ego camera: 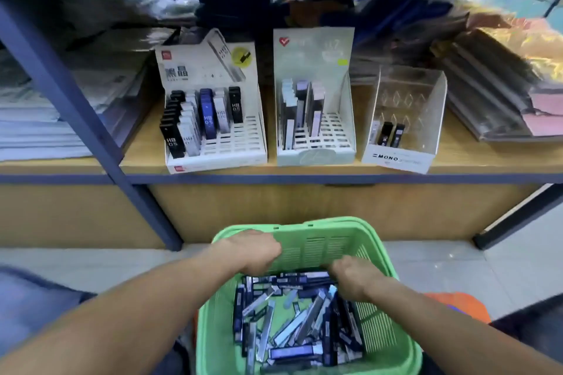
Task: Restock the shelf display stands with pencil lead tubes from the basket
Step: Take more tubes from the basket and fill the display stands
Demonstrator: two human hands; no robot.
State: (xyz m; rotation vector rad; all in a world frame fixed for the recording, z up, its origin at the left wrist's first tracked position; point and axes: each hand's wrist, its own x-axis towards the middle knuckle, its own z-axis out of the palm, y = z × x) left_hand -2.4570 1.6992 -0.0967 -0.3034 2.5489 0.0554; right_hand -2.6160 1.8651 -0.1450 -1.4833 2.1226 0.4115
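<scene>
Lead tubes: a loose heap of pencil lead tubes (292, 323), black, blue and grey, lies criss-crossed on the floor of the green basket (377, 332).
Left hand: the left hand (259, 253) reaches into the basket at its far left, fingers curled down toward the heap; whether they have caught a tube cannot be told, as the fingertips are hidden.
Right hand: the right hand (353, 278) is also down among the tubes at the far right, fingers bent under; its grip cannot be told either.
Step in hand: picking stock out of the basket, by my reading; nothing is on its way to the shelf yet.
Next move calls for: sorting by brand, then standing each tube upright in a free slot.
Left stand: the white stand (213, 143) holds rows on its left side, with open grid slots on its right.
Middle stand: the pale green stand (315, 155) is filled at left, bare at right.
Right stand: the clear MONO stand (399, 158) holds only about three tubes and looks neediest.
Surface: all three stand on a wooden shelf (487, 158) in a blue metal frame (61, 82).
Room: stacked paper goods and plastic-wrapped folders crowd the shelf behind; pale floor tiles (457, 265) below.
</scene>
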